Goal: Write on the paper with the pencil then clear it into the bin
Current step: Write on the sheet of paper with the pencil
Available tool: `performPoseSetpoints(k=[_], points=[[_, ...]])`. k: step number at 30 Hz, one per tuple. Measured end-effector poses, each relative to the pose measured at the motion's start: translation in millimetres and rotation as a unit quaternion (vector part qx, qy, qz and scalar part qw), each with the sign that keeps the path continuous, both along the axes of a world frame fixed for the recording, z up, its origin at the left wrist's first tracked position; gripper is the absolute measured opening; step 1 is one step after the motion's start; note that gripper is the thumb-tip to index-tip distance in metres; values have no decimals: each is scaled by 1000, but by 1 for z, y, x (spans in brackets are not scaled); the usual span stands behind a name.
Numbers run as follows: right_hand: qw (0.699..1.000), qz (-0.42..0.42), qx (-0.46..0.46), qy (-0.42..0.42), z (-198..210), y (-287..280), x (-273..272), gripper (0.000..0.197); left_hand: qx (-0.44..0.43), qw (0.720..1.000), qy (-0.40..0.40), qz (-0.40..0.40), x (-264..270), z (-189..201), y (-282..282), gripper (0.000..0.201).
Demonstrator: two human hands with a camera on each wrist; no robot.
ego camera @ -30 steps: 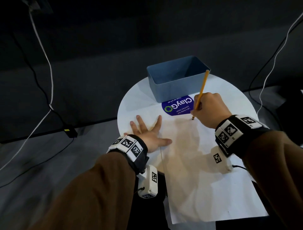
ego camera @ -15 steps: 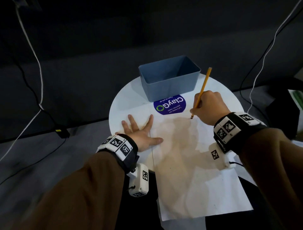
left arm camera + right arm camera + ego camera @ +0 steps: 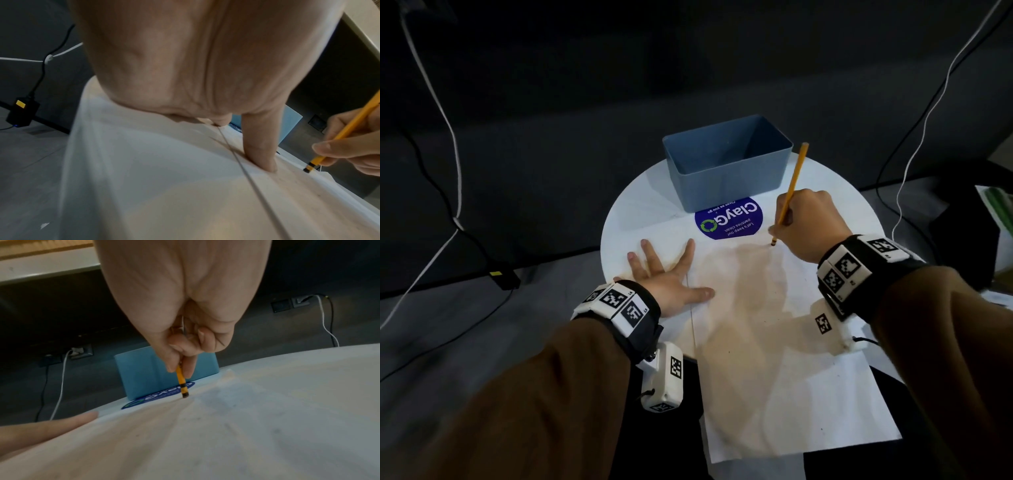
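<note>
the table [image 3: 633, 212] is round, white and smooth, and it carries everything here. the paper [image 3: 774, 377] comes next, a large thin white sheet lying flat with its near end hanging over the table's near edge; being so light it would slide under a moving tip, which is likely why the left hand [image 3: 667, 284] lies on it. that hand is flat, fingers [image 3: 690, 251] straight and spread, gripping nothing, the thumb pressing the sheet just inside its left edge while the palm sits on the bare table beside it.

the bin [image 3: 726, 164] stands at the table's far edge, a blue box of matt plastic with straight walls and an open top, nothing visible in it; it sits close beyond the sheet, probably so the cleared things have a short way to go. a round blue sticker [image 3: 729, 219] lies on the table between bin and paper.

the right hand [image 3: 808, 226] hovers over the paper's far right corner, fingers curled tight round the pencil [image 3: 789, 193]. the pencil is a slim yellow stick, tilted away toward the bin, its dark-banded lower end touching the sheet near the far edge. no clear marks show on the paper.
</note>
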State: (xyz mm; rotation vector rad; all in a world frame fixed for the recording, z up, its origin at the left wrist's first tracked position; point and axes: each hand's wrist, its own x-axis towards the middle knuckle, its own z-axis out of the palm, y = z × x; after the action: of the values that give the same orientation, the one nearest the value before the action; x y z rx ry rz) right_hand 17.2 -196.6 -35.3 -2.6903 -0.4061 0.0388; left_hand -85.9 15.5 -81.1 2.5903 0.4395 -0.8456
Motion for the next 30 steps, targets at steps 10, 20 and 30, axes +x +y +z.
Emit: performPoseSetpoints(k=[10, 20, 30], points=[[1000, 3, 17, 9, -4, 5, -1, 25, 4, 1000, -6, 2, 0, -1, -1, 96], [998, 48, 32, 14, -6, 18, -7, 25, 6, 1000, -4, 2, 1, 1, -3, 96], [997, 54, 52, 15, -8, 21, -7, 26, 10, 1000, -2, 2, 1, 3, -3, 95]])
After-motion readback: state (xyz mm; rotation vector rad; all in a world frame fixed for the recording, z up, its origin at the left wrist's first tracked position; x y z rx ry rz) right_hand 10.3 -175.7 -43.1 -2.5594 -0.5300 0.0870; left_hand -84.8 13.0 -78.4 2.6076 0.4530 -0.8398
